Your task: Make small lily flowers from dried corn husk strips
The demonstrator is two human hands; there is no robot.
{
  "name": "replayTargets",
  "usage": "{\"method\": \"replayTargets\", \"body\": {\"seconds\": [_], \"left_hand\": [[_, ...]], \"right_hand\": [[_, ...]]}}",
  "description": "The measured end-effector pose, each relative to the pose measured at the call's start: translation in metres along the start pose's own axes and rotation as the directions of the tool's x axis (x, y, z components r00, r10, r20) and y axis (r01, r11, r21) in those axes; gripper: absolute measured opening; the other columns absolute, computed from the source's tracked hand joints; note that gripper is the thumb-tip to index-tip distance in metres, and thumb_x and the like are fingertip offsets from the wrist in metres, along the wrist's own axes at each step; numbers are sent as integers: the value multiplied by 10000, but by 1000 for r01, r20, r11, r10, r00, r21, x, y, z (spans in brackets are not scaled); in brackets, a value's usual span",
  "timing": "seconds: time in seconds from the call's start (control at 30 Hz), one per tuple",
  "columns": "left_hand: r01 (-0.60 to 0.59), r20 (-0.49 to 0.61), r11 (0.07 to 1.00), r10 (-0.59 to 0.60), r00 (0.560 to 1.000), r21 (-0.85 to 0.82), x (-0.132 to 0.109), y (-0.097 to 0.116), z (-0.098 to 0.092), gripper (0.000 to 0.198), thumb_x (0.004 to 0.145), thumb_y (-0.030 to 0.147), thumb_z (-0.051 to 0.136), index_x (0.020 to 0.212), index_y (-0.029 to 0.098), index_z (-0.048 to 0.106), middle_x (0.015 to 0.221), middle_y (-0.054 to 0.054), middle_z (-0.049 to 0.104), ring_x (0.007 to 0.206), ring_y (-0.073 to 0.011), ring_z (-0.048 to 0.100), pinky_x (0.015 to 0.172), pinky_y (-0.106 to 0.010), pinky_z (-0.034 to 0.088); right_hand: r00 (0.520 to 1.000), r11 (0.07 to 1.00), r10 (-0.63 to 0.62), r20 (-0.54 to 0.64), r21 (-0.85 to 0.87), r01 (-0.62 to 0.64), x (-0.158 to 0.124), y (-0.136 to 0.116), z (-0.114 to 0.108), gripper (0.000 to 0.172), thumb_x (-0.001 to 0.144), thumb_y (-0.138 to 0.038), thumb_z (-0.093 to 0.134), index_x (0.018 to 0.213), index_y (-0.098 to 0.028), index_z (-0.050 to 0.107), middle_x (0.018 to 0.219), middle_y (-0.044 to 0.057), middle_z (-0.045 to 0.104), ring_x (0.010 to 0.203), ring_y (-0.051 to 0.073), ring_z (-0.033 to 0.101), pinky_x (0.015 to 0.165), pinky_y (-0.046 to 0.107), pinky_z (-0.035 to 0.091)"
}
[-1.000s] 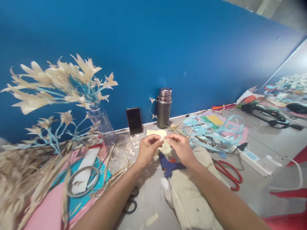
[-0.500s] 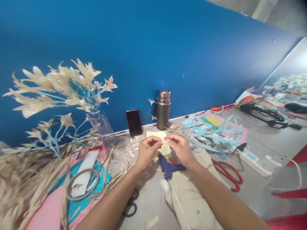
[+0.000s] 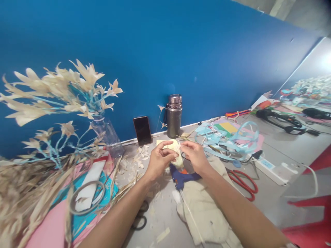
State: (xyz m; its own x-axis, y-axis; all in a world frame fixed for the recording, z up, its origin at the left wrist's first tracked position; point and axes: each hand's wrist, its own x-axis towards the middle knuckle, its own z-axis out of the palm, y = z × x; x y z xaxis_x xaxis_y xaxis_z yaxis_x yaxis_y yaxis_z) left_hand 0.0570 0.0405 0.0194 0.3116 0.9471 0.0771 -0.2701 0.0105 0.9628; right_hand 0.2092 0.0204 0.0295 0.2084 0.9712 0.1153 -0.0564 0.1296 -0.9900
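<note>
Over the yellow sheet (image 3: 179, 161), the left hand (image 3: 157, 162), pinched earlier, now spreads index from thumb; the right hand (image 3: 198, 158) pinches a pale piece (image 3: 178, 147).

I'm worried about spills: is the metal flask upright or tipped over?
Upright: the flask stands on its base by the blue wall, its silver lid pointing up.

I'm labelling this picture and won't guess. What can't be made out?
In the head view:
Pale piece by the right hand: too small and blurred.
Glue gun: handle end hidden by right wrist.
Black loops: the rest hidden by left forearm.
Red item: cut off by the right edge.
</note>
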Motion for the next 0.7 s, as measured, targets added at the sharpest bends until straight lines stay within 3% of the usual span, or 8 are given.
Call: {"method": "replayTargets", "body": {"seconds": [0.07, 0.17, 0.23, 0.33, 0.43, 0.6, 0.7], "left_hand": [[40, 30, 999, -39, 999, -11, 0, 2, -1, 609, 602, 250, 856, 1136, 165, 575, 725, -22, 732, 553, -138, 625, 595, -269, 486], [52, -3, 998, -52, 999, -41, 2, -1, -3, 418, 656, 323, 817, 970, 163, 593, 711, -24, 711, 513, -120, 600, 543, -246, 457], [42, -53, 993, -48, 997, -108, 3, -4, -5, 284, 720, 367, 746, 785, 182, 541, 585, 26, 618, 442, -89, 523, 477, -213, 388], [62, -95, 975, -83, 992, -213, 4, -8, -7, 310, 773, 372, 647, 655, 216, 407, 439, 88, 411, 354, -71, 370, 407, -197, 273], [71, -147, 975, -104, 984, -210, 6, -9, -9, 357, 787, 368, 621, 601, 225, 351, 388, 96, 325, 317, -69, 298, 374, -200, 205], [16, -334, 985, -74, 940, -171, 15, -12, -21, 432, 821, 462, 615, 581, 223, 347, 377, 90, 348, 312, -59, 327, 360, -195, 216], [26, -420, 989, -86, 903, -145, 20, -7, -29, 325, 812, 420, 627, 659, 203, 439, 470, 53, 507, 341, -62, 420, 369, -184, 258]], "right_hand": [[997, 989, 70, -9, 132, -69, 2, 2, 1, 179, 661, -335, 746, 659, -175, 667, 502, -61, 472, 464, 76, 362, 444, 221, 242], [989, 937, 149, 13, 317, -146, 5, 4, 0, 197, 615, -300, 768, 668, -170, 631, 509, -82, 417, 462, 54, 309, 418, 196, 162], [984, 913, 174, 45, 366, -178, 6, 5, -1, 220, 599, -290, 776, 684, -170, 613, 541, -80, 423, 474, 48, 311, 416, 181, 145], [974, 891, 204, 98, 394, -227, 7, 6, -3, 252, 594, -283, 789, 717, -169, 601, 591, -71, 447, 486, 41, 322, 417, 163, 153], [963, 861, 227, 144, 432, -268, 7, 5, -4, 268, 591, -266, 796, 721, -175, 581, 616, -65, 457, 491, 41, 329, 419, 156, 159], [955, 794, 206, 211, 535, -290, 9, -1, -11, 233, 617, -245, 757, 697, -199, 542, 641, -40, 499, 508, 70, 341, 422, 175, 207], [953, 747, 147, 265, 601, -283, 10, -4, -15, 186, 644, -209, 721, 687, -203, 540, 649, -30, 492, 518, 82, 318, 423, 181, 222]]}}
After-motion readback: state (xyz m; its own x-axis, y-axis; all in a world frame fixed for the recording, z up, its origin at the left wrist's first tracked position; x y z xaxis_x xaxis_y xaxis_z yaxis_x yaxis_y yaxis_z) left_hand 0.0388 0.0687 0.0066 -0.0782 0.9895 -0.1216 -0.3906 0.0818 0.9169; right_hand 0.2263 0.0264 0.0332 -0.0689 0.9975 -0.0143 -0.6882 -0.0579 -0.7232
